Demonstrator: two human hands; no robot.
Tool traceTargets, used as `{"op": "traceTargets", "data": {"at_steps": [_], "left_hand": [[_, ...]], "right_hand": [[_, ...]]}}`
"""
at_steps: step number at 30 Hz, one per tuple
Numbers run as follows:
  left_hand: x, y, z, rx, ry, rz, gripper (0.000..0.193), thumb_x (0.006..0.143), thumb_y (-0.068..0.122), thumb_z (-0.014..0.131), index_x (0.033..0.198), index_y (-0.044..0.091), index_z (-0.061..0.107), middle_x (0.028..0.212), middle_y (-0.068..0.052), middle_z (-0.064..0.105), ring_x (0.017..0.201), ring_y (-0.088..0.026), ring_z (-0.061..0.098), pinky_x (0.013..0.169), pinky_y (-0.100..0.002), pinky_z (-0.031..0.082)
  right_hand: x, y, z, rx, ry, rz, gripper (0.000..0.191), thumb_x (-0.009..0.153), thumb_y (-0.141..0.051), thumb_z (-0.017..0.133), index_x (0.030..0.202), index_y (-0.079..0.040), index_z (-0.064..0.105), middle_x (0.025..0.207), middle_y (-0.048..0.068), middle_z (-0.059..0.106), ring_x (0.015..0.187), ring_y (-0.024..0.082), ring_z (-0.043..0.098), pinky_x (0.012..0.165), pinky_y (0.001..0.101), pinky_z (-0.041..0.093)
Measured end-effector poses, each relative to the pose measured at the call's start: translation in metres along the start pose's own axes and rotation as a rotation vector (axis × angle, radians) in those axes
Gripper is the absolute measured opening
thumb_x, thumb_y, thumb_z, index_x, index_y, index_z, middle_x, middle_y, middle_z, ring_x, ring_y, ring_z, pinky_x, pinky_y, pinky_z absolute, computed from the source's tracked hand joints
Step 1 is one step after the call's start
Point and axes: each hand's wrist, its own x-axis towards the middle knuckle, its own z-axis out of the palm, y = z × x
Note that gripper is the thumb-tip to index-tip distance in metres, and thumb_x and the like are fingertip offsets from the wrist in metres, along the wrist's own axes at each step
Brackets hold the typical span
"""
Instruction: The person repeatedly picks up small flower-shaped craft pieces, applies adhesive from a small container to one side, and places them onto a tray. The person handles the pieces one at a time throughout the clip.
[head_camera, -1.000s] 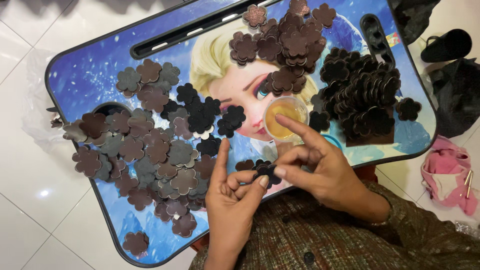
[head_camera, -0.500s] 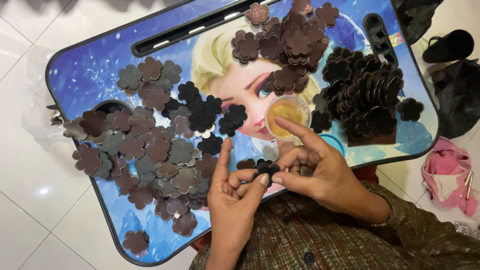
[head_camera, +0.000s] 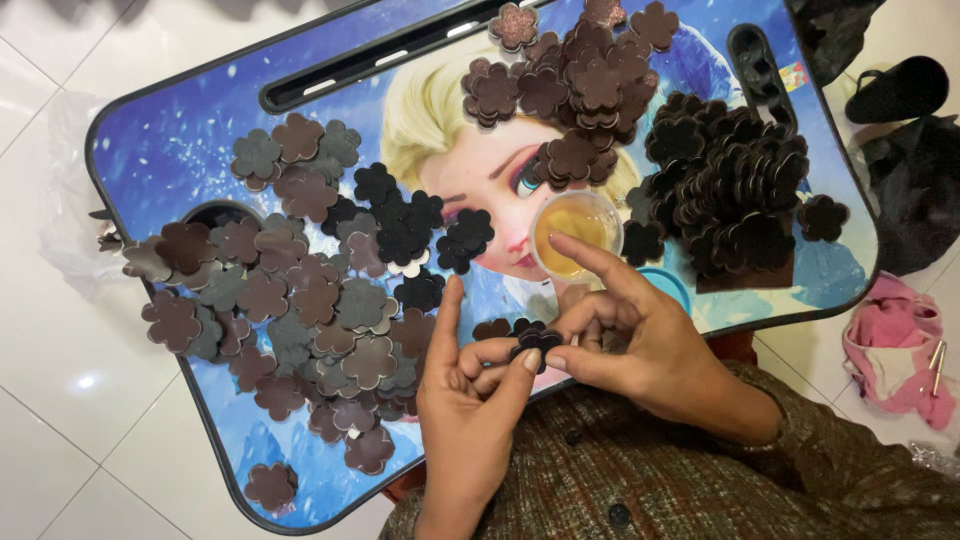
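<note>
Left hand: sat low in the frame's centre, thumb and fingers pinching the near edge of a dark flower-shaped piece, forefinger raised and pointing up the frame.
Right hand: just right of it, thumb and bent fingers pressed on the same piece from the other side, forefinger stretched toward a small cup of amber liquid.
Flower-shaped piece: held between both hands over the lower edge of the lap tray.
Tray: blue, printed with a cartoon face, tilted across the frame.
Left of frame: a loose spread of brown and grey flower cutouts.
Upper right: a stacked heap of dark cutouts.
Far right floor: pink cloth.
</note>
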Motion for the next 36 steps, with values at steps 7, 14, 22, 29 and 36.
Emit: {"op": "traceTargets", "data": {"at_steps": [7,14,22,29,36], "left_hand": [[-0.012,0.004,0.0,0.522,-0.032,0.188,0.096,0.087,-0.001,0.074,0.163,0.007,0.016,0.101,-0.009,0.081,0.087,-0.014,0.08,0.079,-0.027,0.063],[-0.004,-0.002,0.002,0.172,-0.098,0.037,0.114,0.076,-0.007,0.078,0.164,0.011,0.008,0.1,-0.01,0.076,0.092,-0.016,0.075,0.084,-0.03,0.061],[-0.001,-0.008,0.004,0.055,-0.161,-0.053,0.115,0.076,-0.01,0.078,0.166,0.011,0.01,0.095,-0.008,0.072,0.089,-0.014,0.072,0.083,-0.028,0.06],[0.0,-0.012,0.005,-0.01,-0.105,-0.025,0.102,0.084,-0.01,0.074,0.167,0.008,0.017,0.092,-0.007,0.073,0.085,-0.009,0.069,0.079,-0.024,0.057],[0.003,-0.008,0.004,0.006,-0.112,-0.08,0.101,0.084,-0.01,0.071,0.166,0.01,0.015,0.094,-0.011,0.077,0.085,-0.011,0.071,0.078,-0.025,0.057]], "right_hand": [[-0.004,0.004,-0.001,-0.015,0.017,-0.154,0.094,0.081,-0.002,0.08,0.161,-0.005,0.03,0.093,0.004,0.077,0.085,0.008,0.067,0.077,0.0253,0.051],[-0.006,0.009,-0.005,0.192,0.061,-0.152,0.086,0.085,0.001,0.076,0.161,-0.002,0.035,0.085,0.005,0.073,0.087,0.012,0.069,0.087,0.0305,0.053],[-0.004,0.018,-0.008,0.249,0.091,-0.127,0.089,0.084,0.004,0.074,0.161,-0.004,0.031,0.081,0.004,0.069,0.081,0.012,0.067,0.08,0.0297,0.054],[-0.003,0.021,-0.008,0.361,0.061,-0.115,0.09,0.085,0.005,0.074,0.163,-0.004,0.029,0.083,0.005,0.067,0.082,0.012,0.066,0.08,0.0293,0.053],[-0.002,0.018,-0.017,0.296,0.044,-0.078,0.092,0.083,0.005,0.074,0.163,-0.006,0.03,0.086,0.007,0.07,0.082,0.012,0.066,0.077,0.0285,0.053]]}}
